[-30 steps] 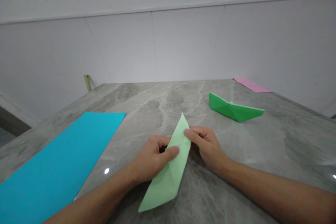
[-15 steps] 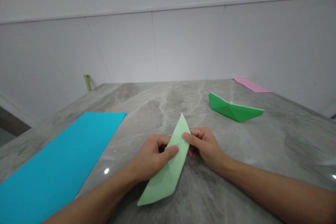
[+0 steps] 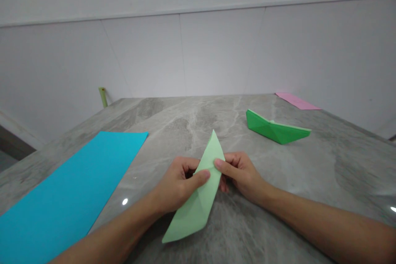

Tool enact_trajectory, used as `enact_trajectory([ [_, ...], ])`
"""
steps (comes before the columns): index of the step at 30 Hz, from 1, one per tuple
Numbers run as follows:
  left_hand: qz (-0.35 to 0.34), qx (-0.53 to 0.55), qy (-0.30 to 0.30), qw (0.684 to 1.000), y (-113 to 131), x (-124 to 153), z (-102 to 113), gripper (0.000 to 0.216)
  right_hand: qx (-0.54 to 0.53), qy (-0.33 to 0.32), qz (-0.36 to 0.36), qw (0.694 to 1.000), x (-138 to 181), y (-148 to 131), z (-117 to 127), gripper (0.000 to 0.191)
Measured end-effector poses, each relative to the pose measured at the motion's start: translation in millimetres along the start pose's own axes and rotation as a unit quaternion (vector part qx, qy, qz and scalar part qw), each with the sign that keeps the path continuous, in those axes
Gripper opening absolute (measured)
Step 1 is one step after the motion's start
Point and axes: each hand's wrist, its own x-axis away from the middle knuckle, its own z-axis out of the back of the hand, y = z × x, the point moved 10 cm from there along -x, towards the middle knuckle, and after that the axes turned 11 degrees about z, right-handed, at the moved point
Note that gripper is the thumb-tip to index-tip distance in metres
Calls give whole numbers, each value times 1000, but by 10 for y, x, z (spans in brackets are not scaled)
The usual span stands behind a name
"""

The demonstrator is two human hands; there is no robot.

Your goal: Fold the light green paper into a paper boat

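Observation:
A long, pointed piece of folded light green paper (image 3: 198,202) is held just above the grey marble table (image 3: 309,181), its tip pointing away from me. My left hand (image 3: 177,185) pinches its left edge with the thumb on top. On the other side my right hand (image 3: 239,173) grips the right edge, forefinger laid over the paper near the middle. Both hands are closed on it.
A finished dark green paper boat (image 3: 276,128) sits at the back right. A pink sheet (image 3: 297,100) lies at the far right corner. A large cyan sheet (image 3: 71,189) covers the left side of the table. A white wall stands behind.
The light green paper has been lifted and drawn slightly toward me and to the left. Both hands kept their grip, the right forefinger shifting a little left.

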Motion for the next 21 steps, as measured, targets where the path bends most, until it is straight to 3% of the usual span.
enact_trajectory([
  [9,-25,28,-10,999,41,-15,-5,36,-45,6,4,999,-8,0,-35,54],
  [15,-31,-22,77,996,28,-30,120,44,56,-34,0,998,21,-15,-85,55],
  [19,-39,-60,86,994,45,-38,84,50,88,-50,4,995,31,-36,-111,62],
  [21,-39,-94,140,985,51,-16,157,49,91,-55,-2,994,25,-23,-137,59],
])
